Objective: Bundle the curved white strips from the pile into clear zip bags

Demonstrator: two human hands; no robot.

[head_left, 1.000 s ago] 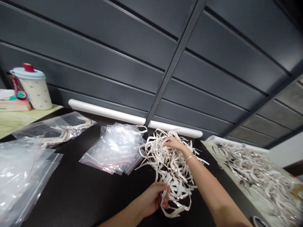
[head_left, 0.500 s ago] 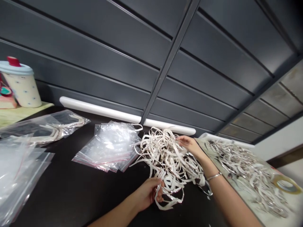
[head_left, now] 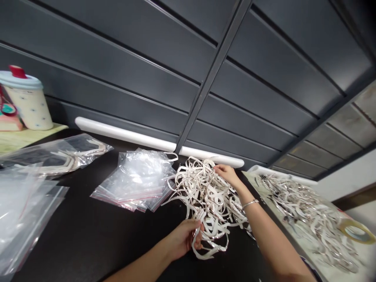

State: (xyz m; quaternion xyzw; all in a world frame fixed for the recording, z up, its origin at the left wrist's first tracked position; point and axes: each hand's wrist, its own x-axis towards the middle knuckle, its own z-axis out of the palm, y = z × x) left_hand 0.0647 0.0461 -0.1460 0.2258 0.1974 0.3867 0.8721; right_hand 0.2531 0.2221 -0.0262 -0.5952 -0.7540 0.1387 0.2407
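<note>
A tangled heap of curved white bands with shiny metallic edges [head_left: 210, 192] lies on the dark table. My left hand [head_left: 188, 239] is closed around a few of the white bands at the heap's near side, and their loops hang out past the fingers. At the far right of the heap, my right hand [head_left: 226, 172] has its fingertips pinched together among the bands; whether one is between them is hard to see. A stack of clear zip bags with red seal lines [head_left: 135, 180] sits just left of the heap.
More clear bags [head_left: 26, 211] lie at the left, beside a bag holding white bands [head_left: 70, 156]. A cream cup [head_left: 29, 102] stands at the back left. On the right surface are another heap of bands [head_left: 311, 219] and a tape roll [head_left: 357, 231]. Grey panels [head_left: 141, 78] rise behind.
My right hand has shifted left and slightly up over the heap, its fingers drawing closer together. My left hand keeps its grip in nearly the same place.
</note>
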